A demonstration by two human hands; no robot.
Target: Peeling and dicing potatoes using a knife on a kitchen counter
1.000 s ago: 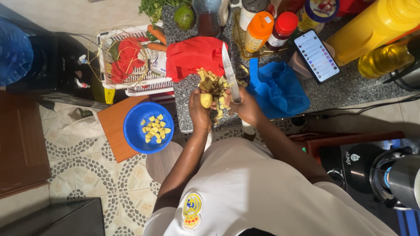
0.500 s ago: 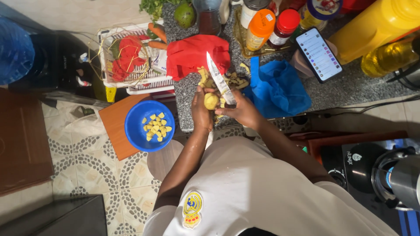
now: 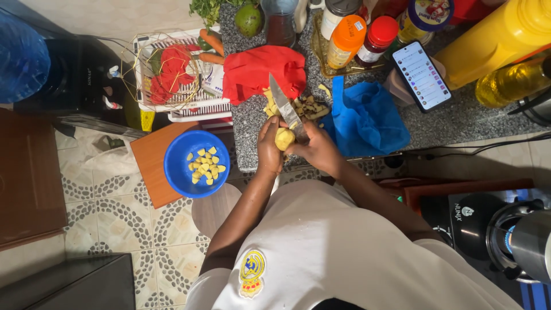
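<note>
My left hand [image 3: 268,146] holds a small peeled yellow piece of vegetable [image 3: 284,138] over the edge of the speckled counter [image 3: 247,123]. My right hand [image 3: 315,150] grips a kitchen knife [image 3: 284,104], blade pointing up and away, its edge against the yellow piece. A heap of peelings [image 3: 304,106] lies on the counter just beyond my hands. To the left, a blue bowl [image 3: 179,172] with several yellow cut cubes [image 3: 204,166] sits on an orange board [image 3: 150,163].
A red cloth [image 3: 258,72] and a blue cloth [image 3: 367,117] flank the peelings. Jars, a phone [image 3: 422,74], yellow oil bottles [image 3: 505,40] and a white basket [image 3: 172,74] of vegetables crowd the counter. A stove [image 3: 493,229] stands at the right.
The knife has swung from lying flat over the peelings to upright against the yellow piece. My hands have drawn slightly back toward the counter's edge.
</note>
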